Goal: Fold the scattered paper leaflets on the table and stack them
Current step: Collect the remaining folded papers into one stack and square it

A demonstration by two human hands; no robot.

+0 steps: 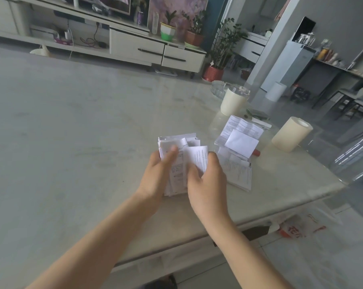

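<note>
Paper stack (176, 142) was gripped in left hand (155, 176), thumb on top. Right hand (205, 182) pinched a leaflet (199, 157) against it. Loose leaflets (240, 170) lay just right of those fingers, so right hand nearer.

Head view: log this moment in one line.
left hand holds leaflet stack | right hand pinches folded leaflet | loose leaflets beside stack
</note>
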